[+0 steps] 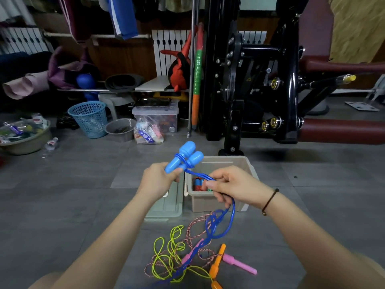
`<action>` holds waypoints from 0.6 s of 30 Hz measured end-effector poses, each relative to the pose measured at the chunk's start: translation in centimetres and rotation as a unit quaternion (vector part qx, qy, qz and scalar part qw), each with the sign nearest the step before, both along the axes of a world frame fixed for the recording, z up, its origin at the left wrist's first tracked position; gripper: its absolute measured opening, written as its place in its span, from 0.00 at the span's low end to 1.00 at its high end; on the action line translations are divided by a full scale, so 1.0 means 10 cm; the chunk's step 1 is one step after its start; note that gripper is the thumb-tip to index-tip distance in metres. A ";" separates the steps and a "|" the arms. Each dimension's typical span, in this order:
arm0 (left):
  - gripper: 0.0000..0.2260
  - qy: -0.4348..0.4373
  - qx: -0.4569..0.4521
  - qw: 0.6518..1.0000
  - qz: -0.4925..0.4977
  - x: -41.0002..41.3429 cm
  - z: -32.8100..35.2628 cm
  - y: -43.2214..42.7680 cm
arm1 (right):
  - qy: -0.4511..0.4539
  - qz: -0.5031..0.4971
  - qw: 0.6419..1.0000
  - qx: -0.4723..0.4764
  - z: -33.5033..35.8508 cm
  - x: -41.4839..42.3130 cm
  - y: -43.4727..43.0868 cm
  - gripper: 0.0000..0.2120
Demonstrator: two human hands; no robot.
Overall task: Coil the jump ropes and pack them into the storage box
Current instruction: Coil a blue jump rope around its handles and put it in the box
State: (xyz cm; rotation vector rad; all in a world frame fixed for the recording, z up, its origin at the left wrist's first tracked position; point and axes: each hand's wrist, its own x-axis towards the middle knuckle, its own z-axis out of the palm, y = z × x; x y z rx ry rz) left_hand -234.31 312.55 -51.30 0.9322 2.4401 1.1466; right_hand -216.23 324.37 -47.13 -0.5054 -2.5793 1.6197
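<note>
Tangle nearest you: yellow, twisted and blue rope are lying crossed on the floor. Your left hand is gripping both blue handles; your right hand is pinching the cord over the open box. Pulling further is likely risking snagged loops dragging the other ropes up. Bare floor is lying either side; the lid is crowding the box's left wall.

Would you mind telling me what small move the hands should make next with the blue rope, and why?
Probably the right hand should carry the blue cord once more round the paired blue handles that the left hand grips. A few turns already sit there, but much cord hangs down to the floor, tangled with the yellow rope.
</note>
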 end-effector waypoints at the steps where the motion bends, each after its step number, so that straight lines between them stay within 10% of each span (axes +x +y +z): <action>1: 0.13 0.053 -0.045 0.997 -0.022 0.05 -0.01 0.01 | 0.001 -0.006 1.000 0.013 0.02 0.02 0.01 0.10; 11: 0.13 0.244 -0.257 0.884 -0.305 0.49 0.04 0.01 | 0.001 -0.080 0.974 0.211 -0.12 0.02 0.24 0.08; 18: 0.07 0.083 -0.036 0.927 -0.365 0.49 0.25 -0.14 | -0.011 -0.164 0.985 0.044 -0.24 0.00 0.38 0.17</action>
